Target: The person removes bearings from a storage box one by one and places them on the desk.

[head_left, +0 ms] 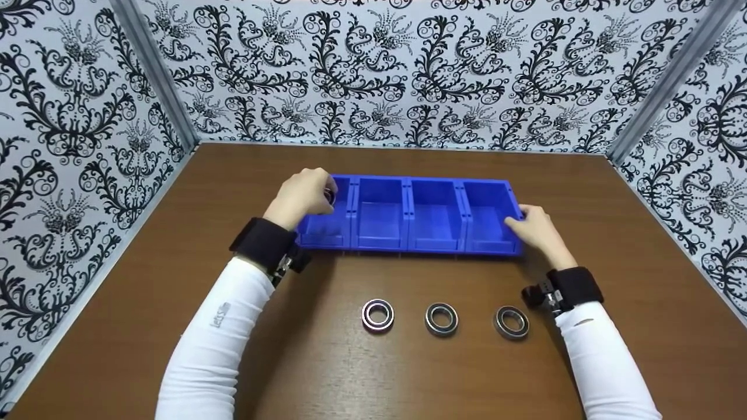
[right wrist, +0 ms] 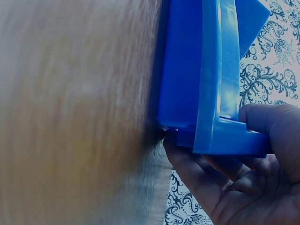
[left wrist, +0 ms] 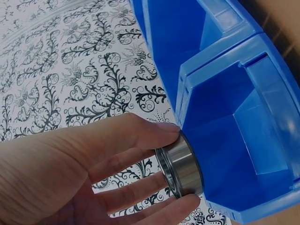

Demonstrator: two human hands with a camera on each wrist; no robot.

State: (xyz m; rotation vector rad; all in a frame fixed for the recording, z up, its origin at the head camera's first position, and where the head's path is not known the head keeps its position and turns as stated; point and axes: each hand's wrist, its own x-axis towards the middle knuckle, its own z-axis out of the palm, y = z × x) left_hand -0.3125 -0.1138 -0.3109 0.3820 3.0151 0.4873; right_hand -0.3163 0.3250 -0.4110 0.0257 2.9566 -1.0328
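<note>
My left hand [head_left: 303, 197] pinches a steel ball bearing [left wrist: 182, 164] between thumb and fingers, over the leftmost compartment of a blue bin [head_left: 382, 236]. In the left wrist view the bearing is tilted on its side, right at the compartment's rim. My right hand [head_left: 538, 230] grips the bin's right side wall, thumb on the inner side and fingers outside and below, as the right wrist view shows. Three more bearings lie flat on the table in a row before the bin: a left one [head_left: 377, 315], a middle one [head_left: 441, 319] and a right one [head_left: 511, 322].
The bin has several compartments side by side and sits towards the back of the brown wooden table [head_left: 327, 367]. Patterned walls [head_left: 373, 76] stand behind and at both sides, with grey metal posts [head_left: 154, 76] at the corners.
</note>
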